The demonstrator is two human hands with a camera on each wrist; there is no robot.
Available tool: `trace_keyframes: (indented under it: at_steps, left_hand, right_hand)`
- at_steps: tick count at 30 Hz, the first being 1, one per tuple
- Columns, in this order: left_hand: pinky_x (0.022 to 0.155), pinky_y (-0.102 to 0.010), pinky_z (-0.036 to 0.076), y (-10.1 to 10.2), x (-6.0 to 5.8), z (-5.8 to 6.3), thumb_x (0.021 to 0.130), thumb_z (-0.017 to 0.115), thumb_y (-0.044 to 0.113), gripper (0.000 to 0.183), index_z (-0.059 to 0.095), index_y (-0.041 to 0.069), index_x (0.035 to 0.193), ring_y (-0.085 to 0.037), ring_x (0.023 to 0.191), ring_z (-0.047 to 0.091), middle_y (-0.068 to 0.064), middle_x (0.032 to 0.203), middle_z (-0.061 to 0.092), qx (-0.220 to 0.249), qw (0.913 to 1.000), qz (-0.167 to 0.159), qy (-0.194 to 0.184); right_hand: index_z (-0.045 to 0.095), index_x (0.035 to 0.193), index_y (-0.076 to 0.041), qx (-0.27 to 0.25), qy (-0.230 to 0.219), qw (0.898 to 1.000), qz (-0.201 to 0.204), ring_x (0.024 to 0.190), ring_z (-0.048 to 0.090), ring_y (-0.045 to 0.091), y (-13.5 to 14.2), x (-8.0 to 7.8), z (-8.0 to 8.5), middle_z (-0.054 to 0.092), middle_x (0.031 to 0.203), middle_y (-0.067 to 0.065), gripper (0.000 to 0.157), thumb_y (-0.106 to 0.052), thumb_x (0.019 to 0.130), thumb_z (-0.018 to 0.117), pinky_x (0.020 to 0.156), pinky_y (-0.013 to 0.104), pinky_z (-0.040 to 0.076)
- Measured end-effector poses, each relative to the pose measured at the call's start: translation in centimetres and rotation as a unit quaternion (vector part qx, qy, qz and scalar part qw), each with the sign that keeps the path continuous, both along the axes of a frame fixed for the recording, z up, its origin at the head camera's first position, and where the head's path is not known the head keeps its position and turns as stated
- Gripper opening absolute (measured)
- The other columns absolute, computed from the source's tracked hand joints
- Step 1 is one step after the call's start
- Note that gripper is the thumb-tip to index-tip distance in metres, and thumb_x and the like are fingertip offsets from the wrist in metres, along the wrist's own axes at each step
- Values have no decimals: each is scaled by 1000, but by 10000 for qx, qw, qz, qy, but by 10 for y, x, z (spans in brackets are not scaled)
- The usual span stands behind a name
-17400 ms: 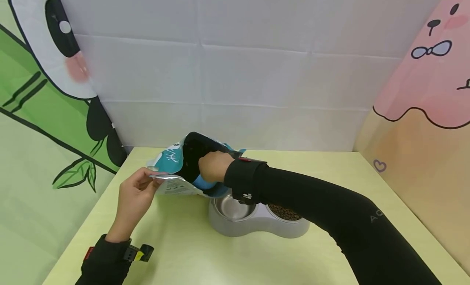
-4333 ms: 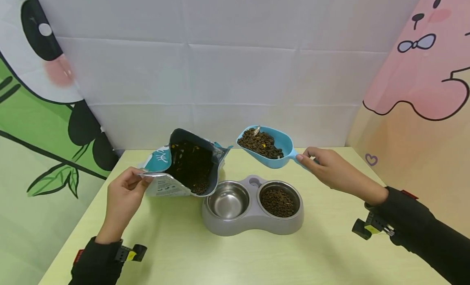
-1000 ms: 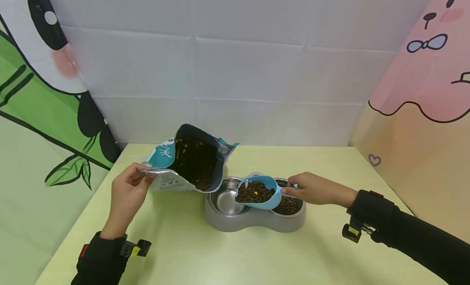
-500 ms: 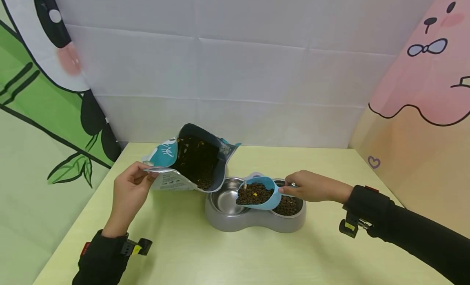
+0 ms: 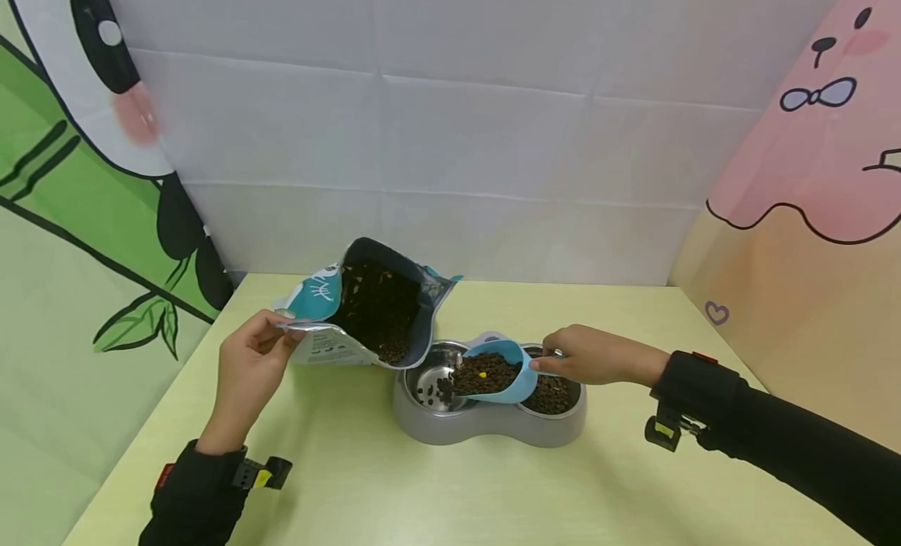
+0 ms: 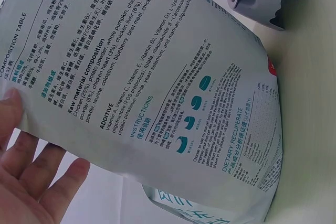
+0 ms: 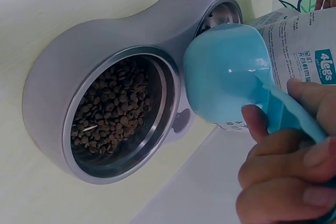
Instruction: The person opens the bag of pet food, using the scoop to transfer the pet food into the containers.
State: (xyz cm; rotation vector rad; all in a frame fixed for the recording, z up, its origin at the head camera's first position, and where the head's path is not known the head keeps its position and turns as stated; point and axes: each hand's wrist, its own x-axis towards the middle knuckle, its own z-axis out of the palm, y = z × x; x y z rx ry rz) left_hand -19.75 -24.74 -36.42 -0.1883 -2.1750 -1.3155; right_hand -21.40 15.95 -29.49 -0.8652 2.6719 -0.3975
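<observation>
My left hand (image 5: 252,366) pinches the near rim of an open pet food bag (image 5: 327,346), whose mouth tilts toward me with brown kibble inside. In my right hand (image 5: 591,355) is the handle of a light blue scoop (image 5: 519,383) loaded with kibble. Its lip tips over the left steel bowl (image 5: 431,374) of a grey double feeder (image 5: 486,427). A few pieces fall into that bowl and some lie on its bottom. Kibble (image 7: 113,111) partly fills the right bowl, which the scoop and hand partly cover in the head view.
The feeder stands on a pale yellow table (image 5: 394,499), close to the bag. A white sheet (image 5: 479,139) hangs behind the table. Cartoon-printed panels flank it, green (image 5: 49,311) on the left and pink (image 5: 809,155) on the right.
Earlier the right hand was inside the bag, then held the full scoop above the feeder. Now the scoop is lower, over the left bowl, and kibble has begun dropping into it.
</observation>
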Motion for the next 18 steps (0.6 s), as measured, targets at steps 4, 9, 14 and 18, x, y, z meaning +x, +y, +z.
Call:
trace_keyframes:
  at_steps: [4, 9, 14, 18]
  left_hand:
    - [73, -12, 43, 0, 0, -1, 82, 61, 0, 9, 58, 3, 90, -5, 84, 59, -7, 93, 63, 29, 10000, -24, -27]
    - [72, -12, 43, -1, -1, -3, 82, 61, 1, 9, 57, 4, 90, -2, 83, 59, -7, 94, 64, 23, 10000, -13, 12]
    - [72, -11, 43, -1, -1, -3, 82, 63, 3, 10, 58, 4, 90, 3, 82, 57, -8, 94, 64, 7, 10000, -17, 64]
    - [72, -11, 43, -1, -2, -2, 82, 63, 3, 9, 58, 4, 89, 3, 82, 57, -8, 93, 64, 1, 10000, -23, 86]
  right_hand:
    - [54, 79, -16, 25, -25, 10000, -4, 56, 41, 10, -2, 0, 1, 45, 62, -5, 28, -41, 92, 48, 53, 28, 35]
    - [55, 82, -18, 80, -79, 9999, -27, 57, 42, 11, -4, -1, 1, 45, 63, -4, 27, -41, 93, 47, 55, 30, 35]
    - [56, 83, -18, 95, -41, 9999, -41, 57, 43, 11, -5, -2, 2, 47, 63, -4, 26, -40, 93, 48, 56, 31, 36]
    - [56, 82, -17, 100, 0, 9999, -70, 57, 44, 11, -6, -2, 3, 47, 63, -4, 27, -40, 92, 48, 56, 31, 37]
